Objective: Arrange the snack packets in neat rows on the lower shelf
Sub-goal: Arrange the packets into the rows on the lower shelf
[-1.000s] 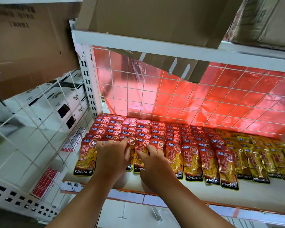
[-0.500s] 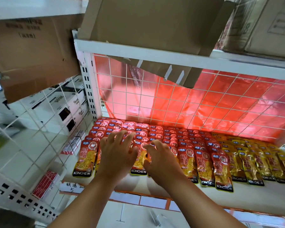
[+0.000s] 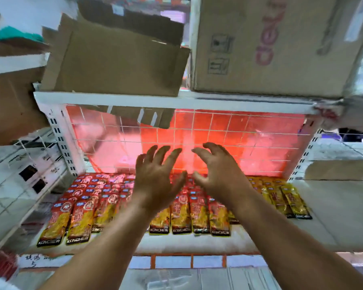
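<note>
We judge this a pause between straightening passes: our left hand and right hand hover side by side above the snack packets, touching none of them, with fingers spread, loosely bent and grasping nothing. The packets lie in overlapping rows on the lower shelf, red ones from 9 o'clock to the middle and yellow packets toward 3 o'clock. The two front red packets at 7 o'clock seem to sit further forward and slightly askew, though blur leaves us unsure. The next move probably calls for flat palms nudging them back into line. Room is tight overhead, with the upper shelf and a hanging cardboard flap at 12 o'clock and a wire grid behind. Bare shelf lies open at 3 to 4 o'clock, and the front edge is close at 6.
</note>
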{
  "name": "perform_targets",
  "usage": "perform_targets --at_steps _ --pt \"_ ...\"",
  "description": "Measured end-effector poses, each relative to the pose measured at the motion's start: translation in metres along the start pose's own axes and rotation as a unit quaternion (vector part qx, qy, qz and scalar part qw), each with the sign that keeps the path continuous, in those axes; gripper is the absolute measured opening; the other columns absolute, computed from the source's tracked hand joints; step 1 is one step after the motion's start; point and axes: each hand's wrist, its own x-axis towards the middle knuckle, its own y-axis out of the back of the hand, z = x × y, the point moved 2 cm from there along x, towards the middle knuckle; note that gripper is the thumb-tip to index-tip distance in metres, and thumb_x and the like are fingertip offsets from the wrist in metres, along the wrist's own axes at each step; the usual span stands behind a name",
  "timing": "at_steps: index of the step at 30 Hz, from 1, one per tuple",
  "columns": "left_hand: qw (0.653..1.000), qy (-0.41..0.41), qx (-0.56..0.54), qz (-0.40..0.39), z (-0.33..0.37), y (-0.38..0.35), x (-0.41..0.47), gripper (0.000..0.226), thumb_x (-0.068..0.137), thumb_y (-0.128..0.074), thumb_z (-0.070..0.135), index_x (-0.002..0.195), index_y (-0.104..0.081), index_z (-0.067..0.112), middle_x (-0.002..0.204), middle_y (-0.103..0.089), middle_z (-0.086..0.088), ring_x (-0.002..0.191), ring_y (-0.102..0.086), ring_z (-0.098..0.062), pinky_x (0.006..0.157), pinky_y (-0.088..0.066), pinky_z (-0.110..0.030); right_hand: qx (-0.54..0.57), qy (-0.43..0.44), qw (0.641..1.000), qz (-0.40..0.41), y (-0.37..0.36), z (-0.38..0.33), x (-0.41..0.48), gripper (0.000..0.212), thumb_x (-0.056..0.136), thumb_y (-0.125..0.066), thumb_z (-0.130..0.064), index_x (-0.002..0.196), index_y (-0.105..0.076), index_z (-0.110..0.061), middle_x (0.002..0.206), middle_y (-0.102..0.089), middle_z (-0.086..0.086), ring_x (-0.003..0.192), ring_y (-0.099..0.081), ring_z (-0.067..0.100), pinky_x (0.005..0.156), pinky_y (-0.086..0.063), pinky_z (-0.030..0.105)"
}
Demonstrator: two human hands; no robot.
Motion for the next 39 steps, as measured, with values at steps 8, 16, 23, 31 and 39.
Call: perform_targets --at_steps 8,16,23,31,39 --pt "0.994 -0.093 -0.014 0.053 0.193 0.027 0.057 0.060 0.094 -0.048 0.059 0.143 -0.057 0.025 0.142 -0.057 -0.007 0.133 -0.049 -0.038 0.106 -0.041 -0.054 -0.028 -0.003 0.993 0.111 0.156 0.109 -0.064 0.068 0.078 -0.057 -0.046 0.140 -0.055 -0.020 0.139 -0.053 0.010 0.130 -0.048 0.031 0.109 -0.042 0.044" --pt "0.977 -0.189 -0.052 0.084 0.375 0.032 0.097 0.057 0.092 -0.049 0.054 0.138 -0.059 0.022 0.134 -0.060 -0.004 0.124 -0.053 -0.031 0.101 -0.045 -0.046 -0.061 -0.043 0.982 0.172 0.287 0.222 -0.145 0.063 0.078 -0.060 -0.038 0.140 -0.055 -0.027 0.139 -0.054 0.000 0.127 -0.052 0.028 0.108 -0.044 0.042" --pt "0.964 -0.247 -0.101 0.003 0.478 -0.003 0.145 0.056 0.097 -0.051 0.055 0.146 -0.052 0.028 0.142 -0.056 0.002 0.129 -0.052 -0.025 0.105 -0.045 -0.041 -0.084 -0.110 0.976 0.169 0.331 0.323 -0.171 0.062 0.086 -0.070 -0.033 0.144 -0.051 -0.026 0.147 -0.050 0.002 0.133 -0.047 0.026 0.112 -0.039 0.037" --pt "0.927 -0.163 -0.219 -0.259 0.545 -0.067 0.221 0.054 0.093 -0.058 0.069 0.139 -0.057 0.042 0.141 -0.061 0.004 0.121 -0.058 -0.017 0.094 -0.044 -0.033 -0.073 -0.171 0.975 0.121 0.338 0.435 -0.159 0.053 0.091 -0.070 -0.037 0.141 -0.054 -0.032 0.144 -0.053 -0.002 0.127 -0.055 0.022 0.107 -0.039 0.030" --pt "0.895 -0.259 -0.101 -0.347 0.598 -0.101 0.287 0.052 0.092 -0.064 0.061 0.137 -0.062 0.035 0.140 -0.060 0.005 0.122 -0.057 -0.018 0.096 -0.046 -0.033 -0.098 -0.215 0.969 0.069 0.360 0.513 -0.132 0.056 0.085 -0.075 -0.041 0.138 -0.056 -0.036 0.139 -0.057 -0.003 0.118 -0.059 0.019 0.100 -0.048 0.034"
